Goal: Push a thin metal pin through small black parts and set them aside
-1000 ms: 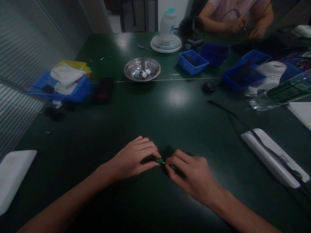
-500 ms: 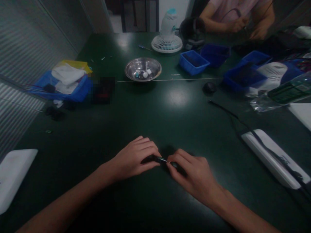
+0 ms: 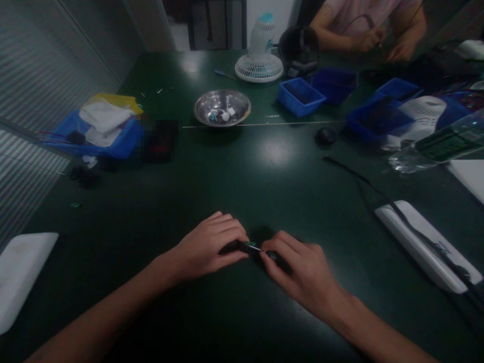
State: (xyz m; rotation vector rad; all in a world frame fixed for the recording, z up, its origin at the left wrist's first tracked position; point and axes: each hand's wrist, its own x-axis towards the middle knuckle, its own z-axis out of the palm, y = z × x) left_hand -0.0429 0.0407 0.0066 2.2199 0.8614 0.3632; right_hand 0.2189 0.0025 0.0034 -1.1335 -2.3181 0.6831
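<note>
Near the front middle of the green table, my left hand [image 3: 212,245] pinches a small green circuit board [image 3: 249,244] between thumb and fingertips. Most of the board is hidden by the fingers, and a dark part shows beside it. Just to the right, my right hand [image 3: 298,267] is closed around a slim tool with a dark handle and thin metal tip [image 3: 273,255]. That tip points left and reaches the board's edge; exact contact is too small to tell.
A steel bowl [image 3: 222,121] with small white parts stands ahead, before a white fan [image 3: 259,68]. Blue bins [image 3: 300,98] and a clear bottle [image 3: 434,148] are to the right. A black cable [image 3: 351,172] crosses a white case [image 3: 423,247]. Opposite, a person's hands [image 3: 372,40] are at work.
The board has tilted from face-up to nearly edge-on in my left fingers. The tool's tip has come slightly up and over it. Both arms stay nearly in place.
</note>
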